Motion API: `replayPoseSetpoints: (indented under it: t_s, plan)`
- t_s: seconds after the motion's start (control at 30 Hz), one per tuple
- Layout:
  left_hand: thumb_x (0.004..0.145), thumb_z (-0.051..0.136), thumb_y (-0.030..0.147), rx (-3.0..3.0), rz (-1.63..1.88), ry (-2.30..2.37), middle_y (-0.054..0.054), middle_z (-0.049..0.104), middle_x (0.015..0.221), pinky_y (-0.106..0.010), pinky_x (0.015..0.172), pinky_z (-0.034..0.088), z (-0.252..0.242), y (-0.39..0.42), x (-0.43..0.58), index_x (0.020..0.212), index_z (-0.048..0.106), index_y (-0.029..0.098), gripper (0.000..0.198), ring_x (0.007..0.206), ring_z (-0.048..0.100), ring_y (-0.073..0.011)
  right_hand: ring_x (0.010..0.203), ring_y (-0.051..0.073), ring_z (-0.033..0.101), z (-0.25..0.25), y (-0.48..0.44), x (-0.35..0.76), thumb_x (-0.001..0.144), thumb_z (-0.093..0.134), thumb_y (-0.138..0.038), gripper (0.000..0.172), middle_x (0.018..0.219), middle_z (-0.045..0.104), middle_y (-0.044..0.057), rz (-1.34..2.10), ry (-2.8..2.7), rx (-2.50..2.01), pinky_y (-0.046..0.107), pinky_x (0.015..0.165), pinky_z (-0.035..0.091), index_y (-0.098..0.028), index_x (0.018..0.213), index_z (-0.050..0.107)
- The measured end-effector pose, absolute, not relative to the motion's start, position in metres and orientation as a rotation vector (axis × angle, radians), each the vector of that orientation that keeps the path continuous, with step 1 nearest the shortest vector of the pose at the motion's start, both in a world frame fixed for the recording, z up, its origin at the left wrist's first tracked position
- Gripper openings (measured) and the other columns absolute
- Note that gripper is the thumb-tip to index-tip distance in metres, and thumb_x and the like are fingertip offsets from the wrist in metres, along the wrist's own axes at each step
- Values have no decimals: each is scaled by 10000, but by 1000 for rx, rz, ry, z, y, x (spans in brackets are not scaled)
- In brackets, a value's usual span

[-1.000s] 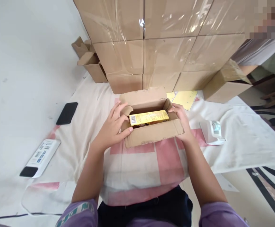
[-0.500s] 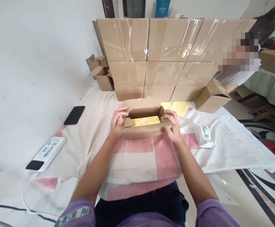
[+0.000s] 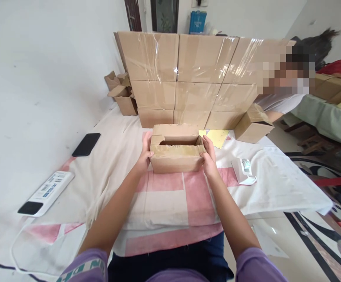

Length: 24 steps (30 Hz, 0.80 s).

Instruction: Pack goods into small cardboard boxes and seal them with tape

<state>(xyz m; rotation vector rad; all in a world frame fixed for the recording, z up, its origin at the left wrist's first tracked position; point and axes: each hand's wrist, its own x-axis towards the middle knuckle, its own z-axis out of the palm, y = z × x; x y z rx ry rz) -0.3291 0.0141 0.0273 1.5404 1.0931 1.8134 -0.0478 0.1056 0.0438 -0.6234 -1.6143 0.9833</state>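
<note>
A brown cardboard box (image 3: 176, 164) stands on the cloth-covered table in front of me, its top partly open. My left hand (image 3: 146, 154) grips its left end, thumb on the near side and fingers along the end. At the right end my right hand (image 3: 209, 157) grips it the same way. The near flap is folded inward and the far flap leans over the opening, leaving a dark gap between them. What lies inside is hidden. Yellow sheets (image 3: 217, 137) lie on the table just behind the box's right end.
A wall of taped cartons (image 3: 199, 94) rises behind. Opened boxes (image 3: 125, 100) stand at the left wall, a closed carton (image 3: 254, 124) at right. A white tape dispenser (image 3: 244, 171), a black phone (image 3: 86, 145) and a white device (image 3: 48, 194) lie around. Another person leans in at right.
The near flap has come up and in over the opening, hiding the yellow contents seen earlier. Both hands have shifted down onto the box's ends. The view has tilted slightly.
</note>
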Motion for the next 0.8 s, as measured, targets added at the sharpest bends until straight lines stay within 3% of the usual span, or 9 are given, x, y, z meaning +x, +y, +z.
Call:
replayPoseSetpoints:
  t_s: [0.1, 0.17, 0.23, 0.3, 0.33, 0.4, 0.53, 0.8]
  plan:
    - [709, 573, 343, 1532, 1731, 1049, -74, 472, 1590, -535, 1130, 494, 34, 12, -333, 1653, 165, 378, 1029, 1427, 521, -303, 1573, 308, 334, 45, 104, -45, 902, 546, -475, 718, 1672, 397, 63, 986, -1680, -577, 556, 1271, 327, -321, 1574, 346]
    - [665, 584, 340, 1553, 1758, 1043, -79, 470, 1573, -539, 1133, 483, 41, 9, -333, 1637, 195, 365, 1048, 1411, 522, -310, 1572, 328, 331, 47, 101, -42, 901, 571, -551, 791, 1694, 362, 70, 926, -1721, -531, 567, 1257, 339, -329, 1610, 298]
    - [674, 592, 378, 1591, 1778, 1080, -96, 508, 1511, -549, 1095, 496, 45, 6, -332, 1521, 397, 332, 871, 1374, 537, -336, 1551, 348, 362, 50, 99, -41, 903, 572, -614, 815, 1684, 371, 86, 861, -1744, -522, 579, 1229, 370, -332, 1614, 293]
    - [714, 611, 431, 1673, 1760, 1185, -109, 535, 1450, -564, 1093, 476, 47, 5, -333, 1223, 596, 282, 531, 1370, 516, -365, 1531, 353, 390, 54, 97, -40, 923, 547, -641, 724, 1648, 417, 94, 800, -1769, -528, 586, 1216, 382, -333, 1560, 394]
    - [744, 616, 456, 1720, 1742, 1246, -110, 538, 1434, -574, 1112, 449, 47, 6, -334, 1077, 620, 262, 385, 1381, 494, -374, 1517, 353, 406, 57, 97, -40, 934, 537, -641, 644, 1614, 454, 96, 764, -1781, -529, 588, 1219, 379, -327, 1494, 480]
    - [820, 605, 493, 1791, 1707, 1338, -107, 533, 1430, -591, 1162, 381, 45, 7, -335, 935, 604, 246, 272, 1410, 452, -374, 1468, 350, 460, 62, 97, -39, 952, 536, -623, 485, 1520, 531, 104, 689, -1811, -535, 591, 1222, 374, -303, 1305, 630]
    - [940, 527, 556, 1788, 1695, 1361, -105, 530, 1469, -587, 1208, 313, 43, 12, -338, 945, 615, 256, 313, 1445, 428, -352, 1346, 317, 567, 66, 103, -40, 998, 490, -594, 396, 1345, 615, 116, 608, -1869, -593, 575, 1188, 427, -273, 1081, 708]
    - [965, 518, 523, 1777, 1704, 1395, -97, 598, 1409, -569, 1227, 300, 49, 16, -340, 881, 660, 240, 328, 1412, 476, -332, 1329, 332, 557, 66, 108, -43, 1042, 397, -568, 494, 1438, 624, 105, 480, -1900, -726, 593, 1166, 429, -253, 987, 773]
